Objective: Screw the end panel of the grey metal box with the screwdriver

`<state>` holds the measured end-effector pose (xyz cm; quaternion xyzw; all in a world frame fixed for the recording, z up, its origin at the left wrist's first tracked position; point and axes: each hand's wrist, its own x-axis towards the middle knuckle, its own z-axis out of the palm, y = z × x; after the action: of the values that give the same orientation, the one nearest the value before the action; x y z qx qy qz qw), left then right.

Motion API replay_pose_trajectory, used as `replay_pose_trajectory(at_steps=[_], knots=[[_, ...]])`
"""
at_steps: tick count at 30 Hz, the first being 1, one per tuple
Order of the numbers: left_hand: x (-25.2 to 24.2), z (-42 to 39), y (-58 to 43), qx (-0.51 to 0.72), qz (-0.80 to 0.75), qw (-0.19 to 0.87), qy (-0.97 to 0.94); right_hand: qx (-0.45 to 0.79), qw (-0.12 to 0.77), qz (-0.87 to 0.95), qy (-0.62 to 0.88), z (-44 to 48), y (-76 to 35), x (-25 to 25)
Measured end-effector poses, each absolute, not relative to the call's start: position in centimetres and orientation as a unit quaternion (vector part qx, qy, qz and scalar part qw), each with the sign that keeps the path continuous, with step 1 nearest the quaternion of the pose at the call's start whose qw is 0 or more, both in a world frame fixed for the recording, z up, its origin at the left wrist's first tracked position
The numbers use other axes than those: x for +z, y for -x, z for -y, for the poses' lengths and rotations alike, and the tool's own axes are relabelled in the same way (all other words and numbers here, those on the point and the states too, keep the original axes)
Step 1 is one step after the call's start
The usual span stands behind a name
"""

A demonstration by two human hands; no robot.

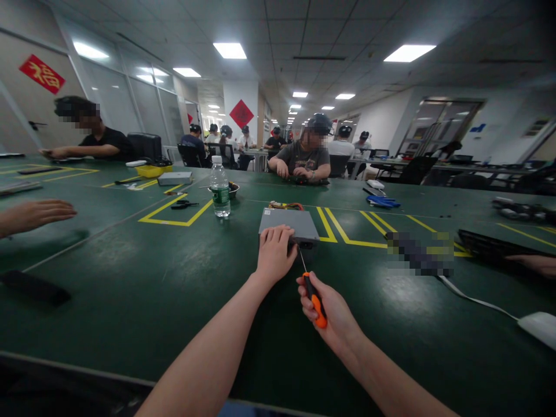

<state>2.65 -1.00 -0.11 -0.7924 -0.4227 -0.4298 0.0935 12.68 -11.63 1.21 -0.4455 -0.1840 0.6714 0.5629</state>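
A flat grey metal box [289, 224] with coloured wires at its back lies on the green table [130, 289] straight ahead of me. My left hand [275, 252] rests on the box's near left corner, fingers curled over its edge. My right hand [325, 310] is closed round the orange-and-black handle of a screwdriver [313, 295]. The thin shaft points up and away, and its tip meets the near edge of the box.
A water bottle [220, 188] stands left of the box, with scissors [183, 204] and a small bowl [231, 189] nearby. Yellow tape lines mark the table. Another person's hand [35, 214] reaches in from the left. A white mouse [538, 327] and cable lie at right. Several seated people work beyond.
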Motion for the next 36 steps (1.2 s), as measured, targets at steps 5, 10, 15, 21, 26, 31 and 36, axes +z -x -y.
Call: replay_pose_trajectory(at_steps=[5, 10, 15, 21, 26, 31, 36], knots=[[-0.1, 1.0, -2.6, -0.43, 0.422, 0.092, 0.793, 0.671, 0.564, 0.18, 0.445, 11.6, -12.8, 0.9], [-0.1, 1.0, -2.6, -0.423, 0.42, 0.092, 0.798, 0.669, 0.575, 0.154, 0.445, 11.7, -12.7, 1.2], [-0.2, 1.2, -2.5, -0.394, 0.404, 0.104, 0.819, 0.683, 0.583, 0.105, 0.428, 11.8, -12.4, 2.4], [-0.3, 1.0, -2.5, -0.39, 0.397, 0.116, 0.823, 0.682, 0.581, 0.11, 0.43, 11.6, -11.9, 3.0], [-0.4, 0.8, -2.7, -0.391, 0.399, 0.119, 0.821, 0.486, 0.578, 0.377, 0.536, 12.3, -13.9, 2.2], [-0.4, 0.8, -2.7, -0.395, 0.402, 0.113, 0.818, 0.128, 0.435, 0.815, 0.361, 14.2, -17.2, 2.9], [-0.4, 0.7, -2.7, -0.397, 0.404, 0.109, 0.817, 0.001, 0.269, 0.933, 0.237, 13.5, -18.7, 3.5]])
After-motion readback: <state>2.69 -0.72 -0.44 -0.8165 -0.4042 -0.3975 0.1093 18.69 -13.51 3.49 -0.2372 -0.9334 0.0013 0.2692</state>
